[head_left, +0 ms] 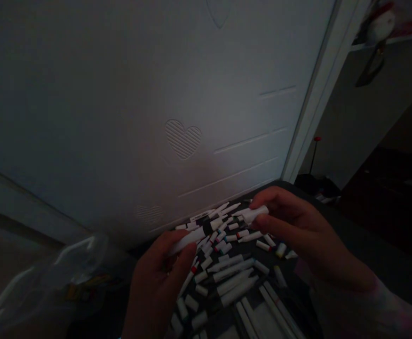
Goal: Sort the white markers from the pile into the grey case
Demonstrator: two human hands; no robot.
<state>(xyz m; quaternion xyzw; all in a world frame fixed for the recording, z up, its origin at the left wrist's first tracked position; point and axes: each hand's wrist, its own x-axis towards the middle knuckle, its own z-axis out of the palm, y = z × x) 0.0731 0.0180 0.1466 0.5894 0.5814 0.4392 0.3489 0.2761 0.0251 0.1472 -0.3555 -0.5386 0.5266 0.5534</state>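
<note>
The scene is dim. My left hand (pixel 158 278) is closed around the lower end of a white marker (pixel 199 233) with a dark band near its middle. My right hand (pixel 297 226) pinches a white cap or a second marker end (pixel 257 214) just beyond the first marker's tip; whether the two pieces touch is unclear. Both hands hover over a pile of many white markers and loose caps (pixel 230 273) lying on a dark surface.
A white panel (pixel 156 94) embossed with heart shapes (pixel 183 138) rises right behind the pile. A clear plastic bag (pixel 51 278) lies at the lower left. A white door frame (pixel 319 84) and a dark room with a shelf (pixel 385 42) are on the right.
</note>
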